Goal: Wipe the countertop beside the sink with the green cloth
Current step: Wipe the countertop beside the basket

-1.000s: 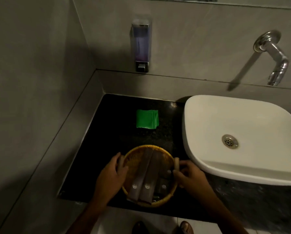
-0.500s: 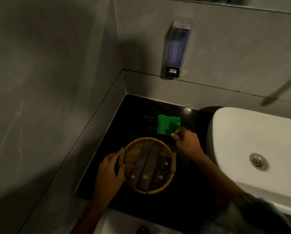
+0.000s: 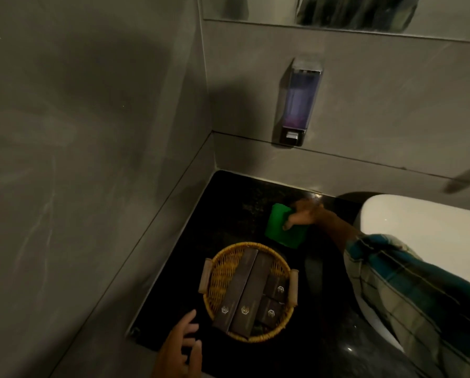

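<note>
Now, at the far left stands a grey tiled wall, and it meets the black counter in the corner. At the lower edge, the left hand hovers over the front edge of the counter with fingers spread apart, holding nothing, just beside the round wicker basket but not touching it. The basket has two small handles and holds dark brown boxes, two long and two short, each with a small pale logo. Behind the basket, the green cloth lies flat on the counter, folded in a square. The right hand rests on its right part, fingers bent down and pressing on the fabric. Above, a soap dispenser with purple liquid hangs on the back wall. A checked sleeve crosses the white sink at the right.
</note>
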The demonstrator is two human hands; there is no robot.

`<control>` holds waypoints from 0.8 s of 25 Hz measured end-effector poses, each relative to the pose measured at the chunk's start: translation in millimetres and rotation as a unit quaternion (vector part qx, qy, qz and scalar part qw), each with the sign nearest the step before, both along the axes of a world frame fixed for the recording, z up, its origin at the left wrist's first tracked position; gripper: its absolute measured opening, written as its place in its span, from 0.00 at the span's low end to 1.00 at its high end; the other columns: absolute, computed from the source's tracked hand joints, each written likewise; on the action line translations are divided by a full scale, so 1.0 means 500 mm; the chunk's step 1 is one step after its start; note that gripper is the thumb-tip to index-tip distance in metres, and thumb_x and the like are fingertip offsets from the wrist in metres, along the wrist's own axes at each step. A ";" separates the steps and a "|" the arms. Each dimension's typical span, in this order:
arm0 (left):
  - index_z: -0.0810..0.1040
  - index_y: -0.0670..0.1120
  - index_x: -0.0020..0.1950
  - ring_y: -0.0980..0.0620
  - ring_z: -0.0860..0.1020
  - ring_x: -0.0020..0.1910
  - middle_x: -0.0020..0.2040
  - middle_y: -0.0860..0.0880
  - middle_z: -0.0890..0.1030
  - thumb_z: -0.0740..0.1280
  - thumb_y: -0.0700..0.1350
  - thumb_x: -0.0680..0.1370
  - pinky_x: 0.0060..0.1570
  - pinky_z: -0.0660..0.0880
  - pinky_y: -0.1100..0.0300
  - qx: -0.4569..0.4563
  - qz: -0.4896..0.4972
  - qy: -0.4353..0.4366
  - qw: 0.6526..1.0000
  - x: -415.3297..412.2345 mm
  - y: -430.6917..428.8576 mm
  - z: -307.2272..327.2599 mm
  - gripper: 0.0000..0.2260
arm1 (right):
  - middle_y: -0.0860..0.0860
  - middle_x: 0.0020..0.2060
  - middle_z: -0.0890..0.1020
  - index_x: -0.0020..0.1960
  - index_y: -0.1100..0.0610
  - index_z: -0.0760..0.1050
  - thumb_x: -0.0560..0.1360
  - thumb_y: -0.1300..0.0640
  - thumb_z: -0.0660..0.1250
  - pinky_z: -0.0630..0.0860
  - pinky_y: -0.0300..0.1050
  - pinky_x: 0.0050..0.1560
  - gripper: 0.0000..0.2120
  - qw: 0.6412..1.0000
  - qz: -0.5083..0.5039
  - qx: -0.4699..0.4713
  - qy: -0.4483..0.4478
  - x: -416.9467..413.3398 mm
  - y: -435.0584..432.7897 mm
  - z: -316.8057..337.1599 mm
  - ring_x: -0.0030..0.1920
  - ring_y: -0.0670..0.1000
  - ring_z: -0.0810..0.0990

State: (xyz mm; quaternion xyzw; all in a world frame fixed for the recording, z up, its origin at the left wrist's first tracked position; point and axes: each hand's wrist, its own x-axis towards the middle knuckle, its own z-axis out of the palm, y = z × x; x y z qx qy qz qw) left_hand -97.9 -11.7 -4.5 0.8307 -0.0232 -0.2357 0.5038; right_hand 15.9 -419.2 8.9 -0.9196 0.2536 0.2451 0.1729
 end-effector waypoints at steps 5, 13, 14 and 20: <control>0.68 0.68 0.55 0.58 0.77 0.53 0.55 0.59 0.77 0.65 0.42 0.77 0.55 0.76 0.56 0.002 -0.073 -0.087 0.994 0.008 -0.062 0.053 0.19 | 0.55 0.49 0.82 0.52 0.55 0.75 0.63 0.54 0.76 0.76 0.40 0.43 0.20 0.976 -0.061 0.114 -0.174 -0.103 0.113 0.038 0.49 0.55 0.82; 0.71 0.60 0.65 0.58 0.80 0.56 0.57 0.57 0.81 0.72 0.60 0.66 0.49 0.77 0.63 -0.180 -0.157 -0.007 0.971 -0.102 -0.387 0.118 0.28 | 0.56 0.46 0.86 0.55 0.56 0.77 0.60 0.65 0.78 0.83 0.50 0.45 0.25 0.709 -0.283 0.496 -0.414 -0.539 0.067 0.154 0.46 0.54 0.85; 0.73 0.58 0.64 0.55 0.82 0.53 0.53 0.54 0.84 0.73 0.61 0.64 0.46 0.79 0.62 -0.196 -0.174 0.026 0.965 -0.139 -0.447 0.127 0.29 | 0.56 0.49 0.86 0.57 0.56 0.78 0.63 0.61 0.76 0.83 0.52 0.49 0.23 0.670 -0.319 0.524 -0.418 -0.594 0.031 0.154 0.50 0.55 0.85; 0.66 0.65 0.63 0.57 0.83 0.39 0.46 0.53 0.82 0.70 0.58 0.67 0.42 0.81 0.60 -0.124 -0.322 -0.060 0.937 -0.433 -0.816 0.112 0.26 | 0.47 0.47 0.82 0.59 0.45 0.69 0.76 0.43 0.64 0.80 0.43 0.30 0.14 0.707 -0.508 0.256 -0.420 -0.914 -0.212 0.085 0.42 0.49 0.84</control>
